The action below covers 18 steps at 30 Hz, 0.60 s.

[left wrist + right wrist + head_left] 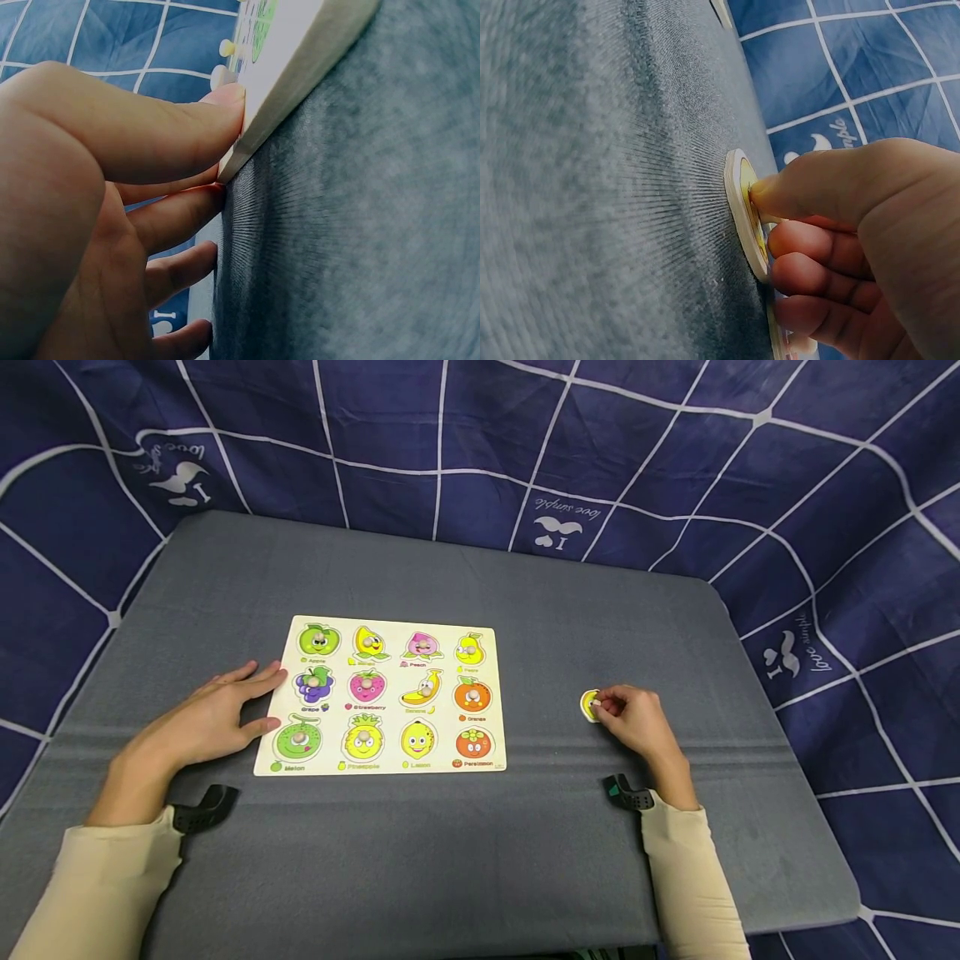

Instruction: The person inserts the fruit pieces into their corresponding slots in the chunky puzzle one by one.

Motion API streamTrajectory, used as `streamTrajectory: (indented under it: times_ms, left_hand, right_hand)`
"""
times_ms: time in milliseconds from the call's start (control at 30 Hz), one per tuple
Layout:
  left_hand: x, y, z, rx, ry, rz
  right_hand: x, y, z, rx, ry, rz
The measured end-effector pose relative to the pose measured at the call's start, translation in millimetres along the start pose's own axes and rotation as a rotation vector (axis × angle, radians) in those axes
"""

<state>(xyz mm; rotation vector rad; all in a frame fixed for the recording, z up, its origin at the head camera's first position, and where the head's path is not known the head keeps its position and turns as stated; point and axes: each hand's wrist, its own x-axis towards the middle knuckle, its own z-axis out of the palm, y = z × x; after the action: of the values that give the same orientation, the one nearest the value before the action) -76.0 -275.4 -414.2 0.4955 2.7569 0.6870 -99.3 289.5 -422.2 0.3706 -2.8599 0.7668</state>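
A cream wooden peg puzzle board point(390, 762) lies flat on the table, its fruit pictures in rows, most with small round knobs. The lemon picture point(417, 740) on it shows no knob. At the board's left edge, my left hand point(202, 714) has its fingers spread; in the left wrist view the thumb point(172, 139) touches the board's edge. To the right of the board, my right hand point(633, 720) pinches a yellow puzzle piece point(587, 705) with a pale rim. In the right wrist view that piece point(739, 199) is close to the cloth, thumb and fingers at its knob.
Grey cloth covers the table point(450, 860). Behind it and on both sides hangs a dark blue curtain point(390, 418) with white grid lines. Black wrist straps point(204, 810) are worn over the beige sleeves.
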Motion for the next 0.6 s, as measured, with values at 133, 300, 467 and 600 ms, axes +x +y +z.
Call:
streamTrajectory:
  times_ms: [133, 300, 467, 600]
  left_hand:
    - [-0.4, -0.5, 0.2, 0.000, 0.007, 0.007]
    - [-1.0, -0.8, 0.5, -0.001, 0.013, 0.010]
    - [-0.8, -0.7, 0.7, 0.001, 0.017, 0.013]
    - [-0.2, -0.4, 0.5, 0.002, 0.012, 0.010]
  right_hand:
    - [0.0, -2.0, -0.8, -0.003, 0.006, -0.025]
    - [1.0, -7.5, -0.8, 0.013, 0.011, -0.064]
    - [2.0, -13.8, 2.0, 0.038, 0.004, -0.089]
    - [2.4, -17.6, 4.6, 0.059, -0.003, -0.121]
